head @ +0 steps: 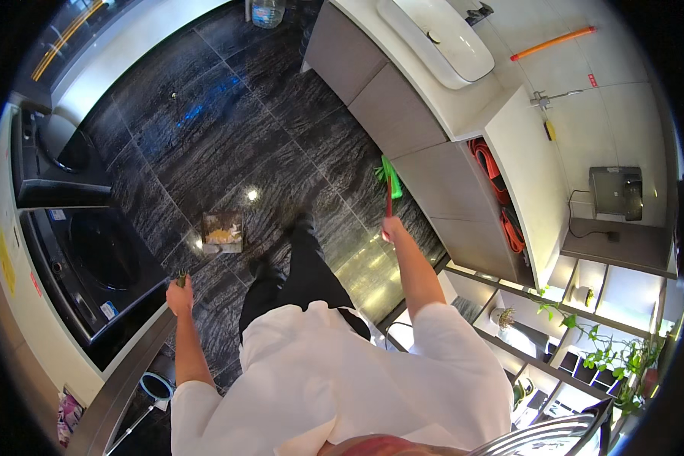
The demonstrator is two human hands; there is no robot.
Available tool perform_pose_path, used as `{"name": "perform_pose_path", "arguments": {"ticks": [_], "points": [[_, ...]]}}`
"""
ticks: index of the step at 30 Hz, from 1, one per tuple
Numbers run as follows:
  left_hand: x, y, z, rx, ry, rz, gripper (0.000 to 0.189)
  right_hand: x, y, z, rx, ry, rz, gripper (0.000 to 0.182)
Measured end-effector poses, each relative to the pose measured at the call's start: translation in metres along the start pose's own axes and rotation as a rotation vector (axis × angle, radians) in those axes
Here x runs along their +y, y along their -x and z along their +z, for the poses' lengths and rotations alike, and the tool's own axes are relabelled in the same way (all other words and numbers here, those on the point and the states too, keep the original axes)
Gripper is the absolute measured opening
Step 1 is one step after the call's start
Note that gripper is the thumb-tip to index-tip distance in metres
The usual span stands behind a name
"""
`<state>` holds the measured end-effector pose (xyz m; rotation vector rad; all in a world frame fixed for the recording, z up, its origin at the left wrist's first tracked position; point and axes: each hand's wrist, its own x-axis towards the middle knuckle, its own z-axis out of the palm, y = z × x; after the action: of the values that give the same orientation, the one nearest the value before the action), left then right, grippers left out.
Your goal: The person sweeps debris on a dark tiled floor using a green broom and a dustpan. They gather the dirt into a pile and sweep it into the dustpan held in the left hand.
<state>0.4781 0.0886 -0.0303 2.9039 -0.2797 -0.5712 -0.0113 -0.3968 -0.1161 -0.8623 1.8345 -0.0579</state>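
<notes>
My right hand (392,229) is closed around the red handle (389,199) of a broom whose green bristles (392,175) touch the dark tiled floor beside the cabinet base. At the left, my left hand (180,297) grips the dark end of an upright handle (181,278); the rest of that handle is hard to make out. Ahead of this hand, a dustpan (223,232) rests on the floor with yellowish and white debris in it. Its link to the held handle cannot be told.
Two black front-loading machines (97,251) line the left side. A grey cabinet (399,108) with a white sink (444,45) runs along the right. Lit shelves with a trailing plant (598,347) stand at lower right, a large plastic bottle (268,12) at the top.
</notes>
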Motion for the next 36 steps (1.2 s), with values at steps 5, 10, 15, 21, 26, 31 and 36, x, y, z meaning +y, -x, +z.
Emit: {"name": "perform_pose_path", "arguments": {"ticks": [5,10,15,21,26,31,36], "points": [[0.003,-0.005,-0.006,-0.030,-0.018,0.005,0.046,-0.050,-0.066,0.075,-0.014,0.391,-0.095,0.009],[0.003,0.000,0.000,0.044,-0.028,0.016,0.048,-0.092,0.015,0.092,-0.100,0.665,-0.258,0.004],[0.001,0.002,0.001,0.022,-0.038,0.000,0.050,-0.124,0.079,0.062,-0.498,0.040,-0.056,0.021],[0.000,-0.009,0.005,-0.020,-0.037,-0.005,0.052,-0.169,0.109,0.010,-0.655,-0.208,0.105,0.019],[0.000,-0.002,0.007,0.010,-0.053,-0.014,0.049,-0.145,0.127,-0.046,-0.523,-0.189,0.088,0.012],[0.004,-0.003,0.002,-0.011,-0.060,-0.049,0.047,-0.135,0.105,-0.064,-0.322,-0.314,0.266,0.006],[0.007,-0.005,0.008,0.013,-0.047,0.011,0.045,-0.116,-0.008,-0.061,-0.195,-0.023,0.104,0.021]]}}
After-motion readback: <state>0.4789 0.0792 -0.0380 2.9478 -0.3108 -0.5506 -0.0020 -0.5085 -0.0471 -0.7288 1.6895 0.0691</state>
